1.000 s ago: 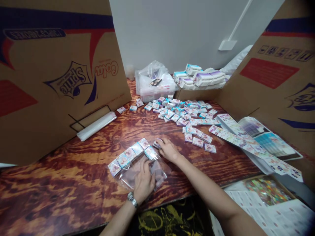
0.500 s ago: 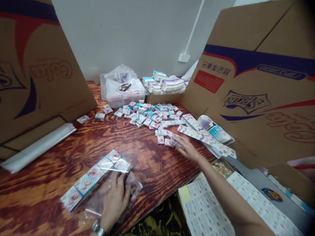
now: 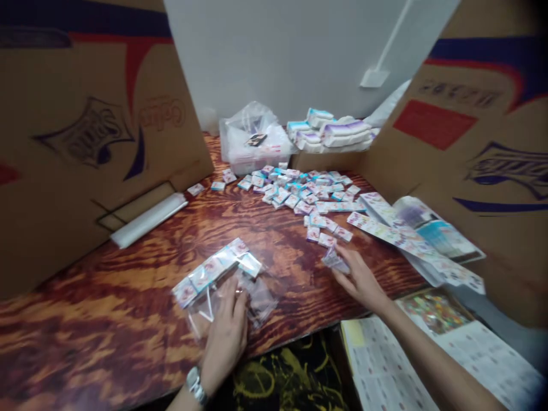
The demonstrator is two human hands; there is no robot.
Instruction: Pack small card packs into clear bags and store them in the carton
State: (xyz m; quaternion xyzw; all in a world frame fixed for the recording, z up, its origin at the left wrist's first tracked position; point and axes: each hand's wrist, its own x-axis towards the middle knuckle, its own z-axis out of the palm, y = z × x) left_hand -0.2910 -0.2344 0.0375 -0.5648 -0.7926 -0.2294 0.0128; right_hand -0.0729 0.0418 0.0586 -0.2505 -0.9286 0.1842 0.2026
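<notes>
My left hand [image 3: 229, 328], with a watch on its wrist, is on a clear plastic bag [image 3: 265, 297], its bent fingers gripping the film. In that bag lies a slanted row of small printed boxes [image 3: 209, 271], with one more small box [image 3: 250, 265] beside the row's far end. To the right, my right hand [image 3: 359, 279] pinches a small purple-and-white box [image 3: 334, 260] between thumb and fingers, slightly blurred. Just beyond it are several loose small boxes [image 3: 314, 234], in front of a larger heap of small boxes [image 3: 295, 191].
Large cardboard boxes [image 3: 55, 228] [image 3: 445, 165] flank the wood-patterned table [image 3: 141, 319]. At the back are a bagged plastic tub [image 3: 252, 162] and wrapped packs [image 3: 346, 134]. Printed strips [image 3: 398, 240] lie right. Label sheets [image 3: 381, 359] and a box of colourful pieces [image 3: 436, 311] sit below the edge.
My right hand has pulled back from the loose boxes toward me, bringing a small box with it. My left hand stays on the bag. The whole view has swung left.
</notes>
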